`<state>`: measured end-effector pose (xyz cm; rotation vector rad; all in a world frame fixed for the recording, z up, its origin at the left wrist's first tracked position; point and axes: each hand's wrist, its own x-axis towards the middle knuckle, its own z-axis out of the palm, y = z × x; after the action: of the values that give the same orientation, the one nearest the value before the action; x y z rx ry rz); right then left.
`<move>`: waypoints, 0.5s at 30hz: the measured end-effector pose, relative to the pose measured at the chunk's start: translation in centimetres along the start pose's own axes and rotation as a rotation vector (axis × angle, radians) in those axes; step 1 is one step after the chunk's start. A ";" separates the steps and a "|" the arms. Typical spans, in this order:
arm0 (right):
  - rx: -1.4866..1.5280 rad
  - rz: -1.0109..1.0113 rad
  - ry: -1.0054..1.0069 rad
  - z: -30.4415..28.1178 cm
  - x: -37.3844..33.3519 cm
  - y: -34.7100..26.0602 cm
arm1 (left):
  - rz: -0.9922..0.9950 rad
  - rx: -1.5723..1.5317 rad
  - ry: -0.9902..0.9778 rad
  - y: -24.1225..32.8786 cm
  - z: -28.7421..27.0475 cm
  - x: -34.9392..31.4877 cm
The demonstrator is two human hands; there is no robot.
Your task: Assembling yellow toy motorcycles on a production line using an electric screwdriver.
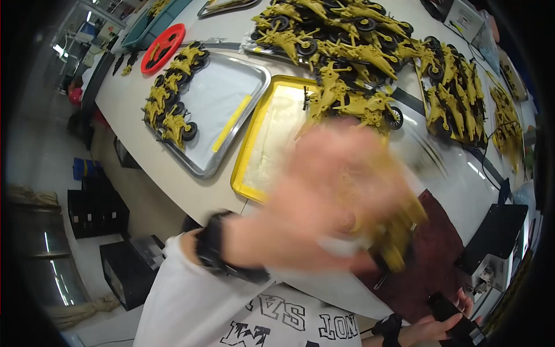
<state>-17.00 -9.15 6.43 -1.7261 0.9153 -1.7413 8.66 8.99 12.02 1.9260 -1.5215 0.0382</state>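
Observation:
My left hand (324,191), smeared by motion, reaches across the middle of the view with a black watch on its wrist. Its fingers are closed round a yellow toy motorcycle (396,237), also blurred, above a dark red cloth (442,231). Low at the right, my right hand (430,331) grips a black handheld tool (454,321) whose exact kind I cannot make out. Beyond my left hand, a yellow tray (243,173) carries a pale sheet, and more yellow toy motorcycles (361,107) lie over its far right side.
A metal tray (207,170) at the left holds a row of motorcycles. Piled motorcycles (347,37) cover the far table, with another full tray (454,95) at the right. A red dish (163,49) sits far left; a black box-shaped device (494,240) stands at right.

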 end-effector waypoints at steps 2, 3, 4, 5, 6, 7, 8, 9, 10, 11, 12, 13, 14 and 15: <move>-0.015 0.029 0.039 -0.9 -0.6 0.7 | -0.186 0.361 0.401 -7.5 -3.7 -4.3; -0.004 0.108 -0.015 -2.2 -1.0 1.3 | -0.401 0.484 0.500 -11.4 -5.4 -7.7; 0.006 0.185 -0.064 -3.2 -1.0 1.8 | -0.484 0.501 0.595 -15.0 -6.9 -10.8; 0.002 0.188 -0.048 -3.7 -0.6 2.0 | -0.585 0.535 0.536 -17.6 -8.8 -13.7; 0.030 0.221 -0.078 -4.2 -0.2 2.1 | -0.696 0.664 0.282 -20.3 -11.1 -17.6; 0.049 0.244 -0.107 -4.6 0.0 2.1 | -0.767 0.863 0.112 -22.5 -11.7 -21.2; 0.105 0.249 -0.136 -4.9 0.0 2.3 | -0.719 0.747 0.166 -22.6 -11.9 -21.4; 0.083 0.236 -0.115 -5.3 -0.1 2.6 | -0.720 0.977 0.121 -22.5 -12.2 -21.7; 0.108 0.250 -0.169 -5.9 -0.1 3.1 | -0.659 0.868 0.264 -20.5 -11.9 -19.0; 0.140 0.267 -0.235 -6.2 -0.1 3.3 | -0.588 0.815 0.400 -17.5 -11.6 -16.1; 0.084 0.235 -0.190 -4.5 -0.5 1.9 | -0.475 0.751 0.440 -14.0 -10.8 -12.1; 0.054 0.213 -0.199 -3.9 -0.7 1.7 | -0.341 0.646 0.458 -11.9 -9.3 -8.8; -0.017 0.194 -0.200 -3.8 -0.9 2.2 | -0.225 0.461 0.460 -8.9 -7.5 -5.8; -0.091 0.176 -0.196 -3.9 -0.7 2.3 | -0.056 0.414 0.323 -8.2 -6.2 -4.0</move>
<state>-21.02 -9.67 4.37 -1.7787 1.0368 -1.4110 16.87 16.40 11.22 2.1477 -1.3120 0.6533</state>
